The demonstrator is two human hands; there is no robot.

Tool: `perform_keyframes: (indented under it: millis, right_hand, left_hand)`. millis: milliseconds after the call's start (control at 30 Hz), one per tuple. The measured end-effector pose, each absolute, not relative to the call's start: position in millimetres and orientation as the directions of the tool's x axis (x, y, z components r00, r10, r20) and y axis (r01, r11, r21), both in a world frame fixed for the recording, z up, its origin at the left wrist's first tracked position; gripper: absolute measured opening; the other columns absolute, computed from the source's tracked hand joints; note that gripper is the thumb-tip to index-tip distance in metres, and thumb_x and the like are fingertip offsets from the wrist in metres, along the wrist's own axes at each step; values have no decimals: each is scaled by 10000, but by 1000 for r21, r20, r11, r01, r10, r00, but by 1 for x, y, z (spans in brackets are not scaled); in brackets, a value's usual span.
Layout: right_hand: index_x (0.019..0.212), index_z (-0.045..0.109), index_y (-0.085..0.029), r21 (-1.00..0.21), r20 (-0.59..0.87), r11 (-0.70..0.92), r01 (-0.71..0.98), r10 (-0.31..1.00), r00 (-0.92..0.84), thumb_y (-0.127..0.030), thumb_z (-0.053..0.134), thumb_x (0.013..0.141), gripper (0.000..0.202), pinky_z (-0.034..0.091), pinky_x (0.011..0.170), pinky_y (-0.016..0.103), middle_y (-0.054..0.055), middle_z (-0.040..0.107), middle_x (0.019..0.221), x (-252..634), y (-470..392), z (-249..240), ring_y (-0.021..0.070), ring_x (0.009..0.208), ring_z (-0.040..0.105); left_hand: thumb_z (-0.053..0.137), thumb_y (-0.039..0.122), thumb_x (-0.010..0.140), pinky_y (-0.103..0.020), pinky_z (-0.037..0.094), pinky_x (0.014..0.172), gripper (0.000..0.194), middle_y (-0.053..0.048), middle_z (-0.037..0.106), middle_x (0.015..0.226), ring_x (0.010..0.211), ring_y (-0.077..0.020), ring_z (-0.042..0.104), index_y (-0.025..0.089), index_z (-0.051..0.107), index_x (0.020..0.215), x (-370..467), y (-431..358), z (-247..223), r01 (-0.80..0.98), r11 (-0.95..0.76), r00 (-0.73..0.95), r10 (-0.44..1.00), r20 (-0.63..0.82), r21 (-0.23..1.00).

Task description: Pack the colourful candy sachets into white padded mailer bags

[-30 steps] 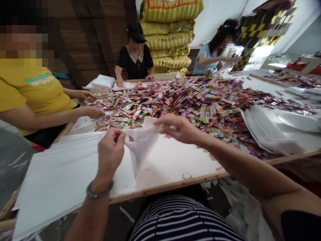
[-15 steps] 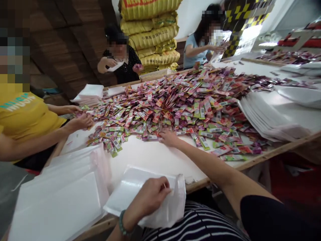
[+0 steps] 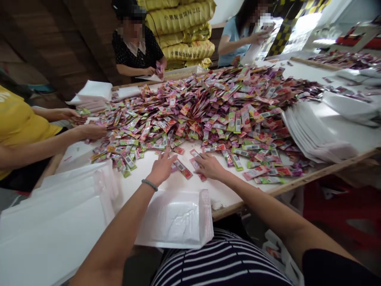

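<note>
My left hand [image 3: 162,167], with a beaded bracelet on its wrist, reaches to the near edge of a large heap of small colourful sachets [image 3: 196,111]. Its fingers are apart, close beside a red sachet [image 3: 183,169]. To the right, my right hand [image 3: 210,165] rests with spread fingers over a pink sachet [image 3: 196,166] on the white tabletop. A white padded envelope [image 3: 178,218] lies at the table's front edge, below my left wrist, and neither hand is on it.
Stacked white envelopes [image 3: 53,222] lie at the front left, more envelopes [image 3: 315,131] at the right. A person in yellow [image 3: 24,131] handles sachets at the left; two people stand across the table. Yellow sacks [image 3: 181,20] are piled behind.
My left hand has let go of the white envelope and moved forward to the sachets. The envelope now lies flat. A few sachets have come away from the heap between my hands.
</note>
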State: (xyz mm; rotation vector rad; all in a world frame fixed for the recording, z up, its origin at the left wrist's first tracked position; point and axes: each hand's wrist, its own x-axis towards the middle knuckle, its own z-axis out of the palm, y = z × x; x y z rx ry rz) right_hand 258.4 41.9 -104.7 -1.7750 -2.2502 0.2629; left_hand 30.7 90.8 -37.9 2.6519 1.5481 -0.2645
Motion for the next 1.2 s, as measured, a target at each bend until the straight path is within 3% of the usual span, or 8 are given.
perform_keyframes:
  millis: [133, 367, 467, 567, 700, 900, 1100, 1200]
  right_hand:
    - [1066, 632, -152, -243, -9, 167, 955, 985, -174, -266, 556, 904, 213, 409, 847, 298, 132, 661, 1074, 258, 46, -104, 237, 1028, 587]
    - [1154, 566, -172, -324, -27, 117, 939, 991, -133, -182, 495, 902, 262, 381, 700, 253, 112, 686, 1023, 237, 65, -96, 216, 945, 620]
    - [1112, 607, -196, -412, -41, 222, 883, 964, -262, -248, 539, 895, 233, 390, 720, 237, 68, 705, 1013, 221, 63, -90, 189, 923, 630]
    - [1193, 605, -213, -450, -16, 291, 845, 943, -333, -204, 489, 918, 298, 401, 765, 251, 60, 712, 1051, 227, 60, -84, 179, 926, 630]
    - [1193, 619, -136, -197, 106, 193, 961, 979, -175, -43, 434, 858, 394, 371, 860, 382, 152, 703, 1004, 277, 66, -81, 266, 976, 573]
    - [1070, 692, -146, -94, 156, 183, 979, 974, -167, -54, 381, 892, 369, 359, 883, 392, 131, 691, 897, 308, 75, -84, 250, 936, 544]
    - [974, 726, -181, -391, -14, 311, 866, 939, -344, -227, 469, 933, 264, 401, 686, 243, 86, 716, 925, 226, 62, -89, 164, 801, 614]
    - [884, 740, -195, -471, -69, 319, 822, 916, -394, -199, 470, 914, 272, 400, 643, 226, 43, 731, 829, 212, 69, -82, 144, 720, 627]
  left_hand:
    - [368, -49, 792, -368, 473, 888, 608, -136, 595, 1178, 1105, -259, 580, 220, 466, 1328, 22, 90, -50, 819, -573, 567, 794, -218, 39]
    - [498, 94, 838, -309, 485, 817, 421, -80, 684, 1003, 943, -219, 660, 175, 462, 1249, 26, 56, -62, 860, -450, 504, 821, -268, 241]
    - [567, 120, 818, -325, 472, 892, 464, -108, 642, 1143, 1053, -228, 617, 173, 469, 1268, 31, 47, -62, 800, -537, 591, 782, -197, 266]
    - [671, 251, 790, -424, 422, 995, 647, -162, 467, 1393, 1248, -299, 472, 206, 412, 1380, 26, 56, -63, 787, -605, 614, 787, -59, 125]
    - [709, 418, 761, -533, 322, 1067, 791, -123, 266, 1551, 1396, -363, 258, 309, 336, 1450, 20, 79, -71, 755, -652, 655, 746, -123, 67]
    - [650, 461, 808, -429, 421, 963, 546, -109, 537, 1242, 1170, -289, 474, 265, 528, 1302, 36, 77, -81, 702, -684, 710, 693, -126, 197]
    - [750, 498, 699, -516, 269, 1095, 976, -199, 296, 1509, 1389, -357, 287, 199, 245, 1478, 33, 62, -91, 735, -651, 651, 756, 74, 189]
    - [704, 477, 756, -488, 292, 1098, 1012, -199, 328, 1513, 1405, -317, 307, 198, 89, 1510, 28, 58, -100, 666, -697, 718, 696, 27, 265]
